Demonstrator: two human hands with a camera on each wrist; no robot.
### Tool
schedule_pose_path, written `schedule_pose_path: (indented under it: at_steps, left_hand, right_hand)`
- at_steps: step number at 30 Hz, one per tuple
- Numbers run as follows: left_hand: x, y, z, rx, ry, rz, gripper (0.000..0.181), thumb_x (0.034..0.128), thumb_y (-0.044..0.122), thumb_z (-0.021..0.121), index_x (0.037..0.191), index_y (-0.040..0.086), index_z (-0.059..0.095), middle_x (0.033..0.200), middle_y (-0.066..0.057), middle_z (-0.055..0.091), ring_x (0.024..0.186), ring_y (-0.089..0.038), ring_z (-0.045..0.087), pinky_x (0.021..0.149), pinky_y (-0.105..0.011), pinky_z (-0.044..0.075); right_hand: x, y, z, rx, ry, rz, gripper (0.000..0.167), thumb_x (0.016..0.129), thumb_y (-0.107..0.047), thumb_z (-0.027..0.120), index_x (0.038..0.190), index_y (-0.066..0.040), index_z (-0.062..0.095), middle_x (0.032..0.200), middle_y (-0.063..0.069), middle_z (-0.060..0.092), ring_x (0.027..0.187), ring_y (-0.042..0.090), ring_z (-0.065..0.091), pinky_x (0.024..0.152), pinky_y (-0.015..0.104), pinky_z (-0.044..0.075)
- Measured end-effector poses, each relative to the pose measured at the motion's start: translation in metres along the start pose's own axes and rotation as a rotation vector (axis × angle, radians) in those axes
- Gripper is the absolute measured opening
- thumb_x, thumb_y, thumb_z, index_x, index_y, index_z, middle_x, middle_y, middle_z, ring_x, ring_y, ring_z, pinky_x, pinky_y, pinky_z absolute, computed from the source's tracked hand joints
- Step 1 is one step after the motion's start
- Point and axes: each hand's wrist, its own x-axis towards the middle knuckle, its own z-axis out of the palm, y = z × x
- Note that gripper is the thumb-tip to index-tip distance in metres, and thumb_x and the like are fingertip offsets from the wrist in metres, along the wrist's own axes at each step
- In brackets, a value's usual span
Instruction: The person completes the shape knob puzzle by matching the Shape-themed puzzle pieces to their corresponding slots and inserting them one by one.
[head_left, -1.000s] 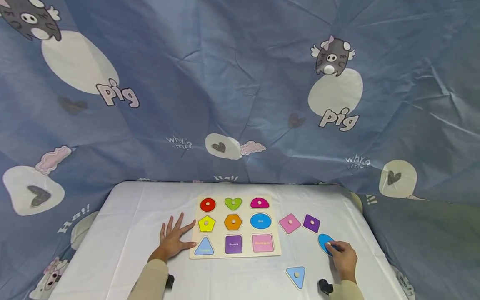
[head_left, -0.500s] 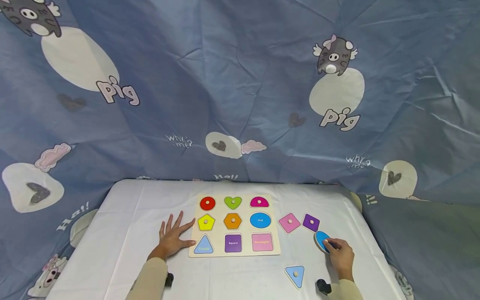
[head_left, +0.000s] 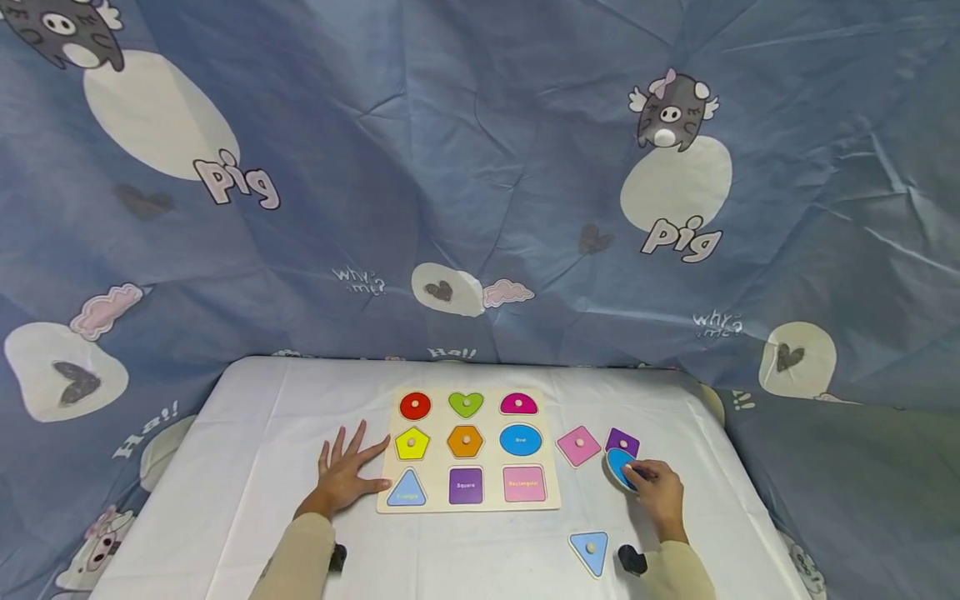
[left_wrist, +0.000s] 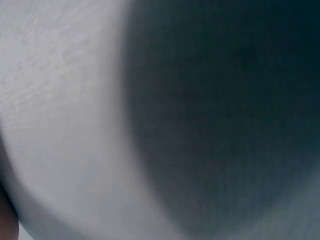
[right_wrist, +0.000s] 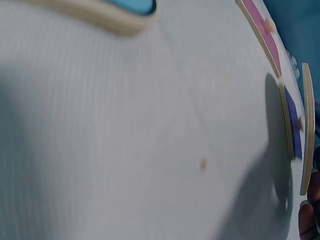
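My right hand (head_left: 662, 498) pinches a blue oval puzzle piece (head_left: 619, 467) and holds it tilted; in the right wrist view the oval piece (right_wrist: 308, 130) stands edge-on above the cloth, casting a shadow. It partly covers a purple square piece (head_left: 622, 440). Fingers of my left hand (head_left: 341, 479) are spread on the cloth, thumb and index tip touching the left edge of the wooden puzzle board (head_left: 495, 502). The board's oval recess (head_left: 521, 440) shows blue with lettering. Only blurred cloth and a dark shape fill most of the left wrist view.
A pink piece (head_left: 578, 447) lies right of the board, beside the purple one. A light blue triangle piece (head_left: 590, 550) lies nearer the front. Several knobbed pieces, such as the orange hexagon (head_left: 466, 442), sit in the board. Behind the white-covered table (head_left: 240, 467) hangs a blue patterned cloth.
My right hand has lifted the blue oval piece off the cloth and carried it leftward and slightly away, over the purple piece. The left hand stays where it was.
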Motion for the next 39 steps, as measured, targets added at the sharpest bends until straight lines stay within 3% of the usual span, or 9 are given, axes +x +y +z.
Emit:
schedule_pose_path:
  at_steps: [9,24,34,39]
  left_hand:
    - [-0.001,-0.001,-0.002,-0.002,-0.001,0.0,0.083,0.0699,0.044,0.081,0.142,0.019,0.048,0.16,-0.021,0.007,0.143,-0.047,-0.008,0.11,-0.061,-0.016]
    - [0.0,-0.001,0.0,0.006,0.001,0.01,0.084,0.0699,0.047,0.08,0.142,0.018,0.048,0.159,-0.021,0.007,0.143,-0.047,-0.007,0.11,-0.061,-0.015]
    - [-0.002,0.001,-0.001,0.01,-0.003,-0.004,0.084,0.0701,0.046,0.08,0.142,0.017,0.048,0.159,-0.022,0.006,0.143,-0.047,-0.008,0.11,-0.06,-0.015]
    - [0.0,0.002,-0.001,0.0,-0.002,-0.003,0.083,0.0707,0.046,0.079,0.142,0.017,0.048,0.159,-0.021,0.007,0.143,-0.047,-0.008,0.11,-0.06,-0.015]
  right_hand:
    - [0.006,-0.02,0.017,0.028,-0.1,-0.063,0.021,0.081,-0.008,0.075,0.094,0.007,0.072,0.106,0.024,0.064,0.105,0.04,0.058,0.094,0.053,0.045]
    - [0.013,-0.053,0.047,0.046,-0.179,-0.215,0.012,0.079,-0.003,0.076,0.089,0.005,0.073,0.095,0.018,0.066,0.094,0.033,0.061,0.088,0.049,0.049]
    - [0.012,-0.072,0.067,0.052,-0.219,-0.256,0.009,0.078,-0.003,0.077,0.085,0.002,0.074,0.09,0.011,0.063,0.089,0.028,0.06,0.079,0.04,0.054]
    - [0.013,-0.079,0.079,0.045,-0.259,-0.282,0.009,0.079,-0.004,0.077,0.085,0.002,0.075,0.09,0.009,0.062,0.09,0.027,0.06,0.086,0.046,0.05]
